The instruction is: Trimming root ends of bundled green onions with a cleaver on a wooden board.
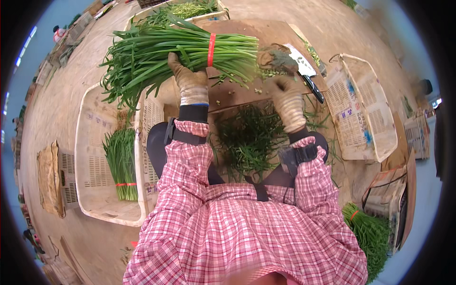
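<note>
My left hand (190, 80), in a soiled work glove, grips a large bundle of garlic chives (160, 53) from below, thumb over the leaves. A red band (211, 50) ties the bundle near its pale cut ends, which point right. My gloved right hand (288, 101) is blurred by motion close to the near edge of the wooden board (235, 93); nothing shows in it, and its finger pose is unclear. Just beyond it on the board lie a cleaver (301, 62) with a black handle, a crumpled cloth (276, 58) and chopped stem bits (272, 72).
Left of me, a white plastic crate (107, 210) holds banded chives (123, 164). Another crate (386, 142) stands right; a third (222, 14), with trimmings, is beyond the board. Loose leaves (249, 139) lie between my knees. A banded bundle (370, 231) lies at lower right.
</note>
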`<action>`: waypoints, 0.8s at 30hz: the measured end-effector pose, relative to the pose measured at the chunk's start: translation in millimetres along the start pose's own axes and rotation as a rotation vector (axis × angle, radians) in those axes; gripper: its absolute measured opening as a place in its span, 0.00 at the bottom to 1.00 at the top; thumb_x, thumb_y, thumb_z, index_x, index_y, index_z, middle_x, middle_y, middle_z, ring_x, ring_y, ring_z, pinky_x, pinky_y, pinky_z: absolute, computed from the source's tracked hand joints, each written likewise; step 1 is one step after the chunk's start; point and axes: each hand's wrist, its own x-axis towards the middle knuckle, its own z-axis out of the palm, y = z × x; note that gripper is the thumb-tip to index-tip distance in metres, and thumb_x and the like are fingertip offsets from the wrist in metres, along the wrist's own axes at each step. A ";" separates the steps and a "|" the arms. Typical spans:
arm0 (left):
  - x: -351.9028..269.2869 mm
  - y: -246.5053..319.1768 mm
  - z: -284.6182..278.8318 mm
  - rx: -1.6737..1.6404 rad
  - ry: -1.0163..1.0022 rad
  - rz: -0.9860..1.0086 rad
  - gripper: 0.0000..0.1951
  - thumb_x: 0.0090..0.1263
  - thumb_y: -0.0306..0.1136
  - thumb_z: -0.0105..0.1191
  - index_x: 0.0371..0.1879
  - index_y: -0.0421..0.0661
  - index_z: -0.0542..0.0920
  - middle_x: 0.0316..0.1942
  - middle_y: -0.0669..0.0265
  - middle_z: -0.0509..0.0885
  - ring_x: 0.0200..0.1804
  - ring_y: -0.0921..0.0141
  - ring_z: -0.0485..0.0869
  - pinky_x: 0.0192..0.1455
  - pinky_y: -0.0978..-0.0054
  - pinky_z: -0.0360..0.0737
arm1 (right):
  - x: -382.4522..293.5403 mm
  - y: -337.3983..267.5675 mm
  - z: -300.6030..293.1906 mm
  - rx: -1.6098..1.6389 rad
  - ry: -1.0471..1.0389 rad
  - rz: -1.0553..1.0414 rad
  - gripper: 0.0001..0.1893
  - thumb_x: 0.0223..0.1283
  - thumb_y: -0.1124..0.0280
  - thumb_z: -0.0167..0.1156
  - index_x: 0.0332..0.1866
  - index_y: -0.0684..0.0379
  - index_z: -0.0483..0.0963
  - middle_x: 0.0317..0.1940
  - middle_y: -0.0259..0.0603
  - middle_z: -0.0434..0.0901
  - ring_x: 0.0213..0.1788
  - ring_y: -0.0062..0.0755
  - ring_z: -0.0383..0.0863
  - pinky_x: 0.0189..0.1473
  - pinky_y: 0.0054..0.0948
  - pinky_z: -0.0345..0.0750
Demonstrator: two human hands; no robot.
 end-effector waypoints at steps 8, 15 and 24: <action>-24.0 45.4 31.3 -0.431 0.079 -0.396 0.18 0.63 0.47 0.61 0.46 0.51 0.82 0.47 0.70 0.84 0.45 0.68 0.83 0.47 0.67 0.84 | -28.0 1.1 13.0 0.331 -0.146 0.184 0.15 0.54 0.64 0.64 0.40 0.66 0.81 0.33 0.52 0.85 0.37 0.41 0.85 0.43 0.32 0.77; 12.4 66.2 13.3 -0.284 -0.079 -0.160 0.20 0.62 0.48 0.62 0.47 0.49 0.81 0.48 0.67 0.84 0.47 0.65 0.83 0.49 0.64 0.85 | -24.5 106.3 -53.5 -1.023 -0.664 0.051 0.17 0.59 0.54 0.60 0.47 0.53 0.81 0.40 0.50 0.84 0.42 0.51 0.83 0.45 0.45 0.78; -51.4 72.5 40.3 -0.220 -0.124 -0.199 0.46 0.48 0.14 0.63 0.68 0.47 0.54 0.62 0.57 0.68 0.59 0.68 0.73 0.60 0.73 0.75 | -4.5 -54.6 8.8 -0.423 0.033 -0.358 0.09 0.56 0.61 0.62 0.34 0.55 0.80 0.33 0.43 0.82 0.35 0.45 0.83 0.36 0.41 0.78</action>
